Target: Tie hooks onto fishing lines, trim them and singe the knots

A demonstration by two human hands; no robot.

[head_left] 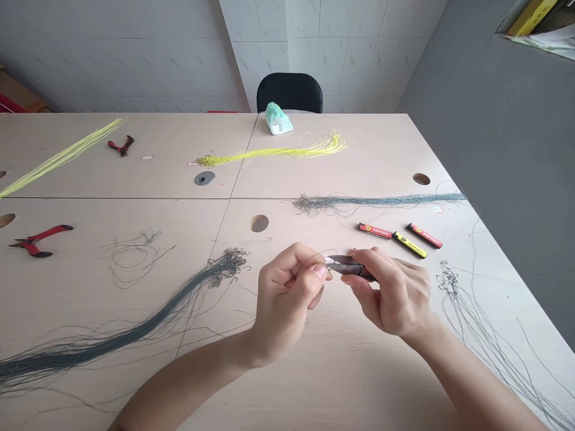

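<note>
**Grey strands, dark pliers: close work at a pale table**

Pale tiles cover the wall behind a wood-toned table, its smooth-looking top crossed by panel seams and pierced by round holes. A black chair stands at the far edge. At left we see a long dark grey bundle of strands, its head a tangle of small hooks; a yellow bundle lies beyond, near a knotted plastic bag.

Near the middle, two bare hands work close together above the table. The right hand is wrapped around a pair of pliers, tips pointing left; the left hand pinches a fine strand between thumb and forefinger, right at those tips. Whether the tips bite on it, we cannot tell. Three lighters, two red and one yellow, lie just past the right hand.

Smallest of all is that strand. We judge it almost weightless, springy rather than limp, perhaps slick, and easily kinked. It looks best held by fingertips close beside the plier tips; the pliers, stiff and heavier, by their handles.
</note>
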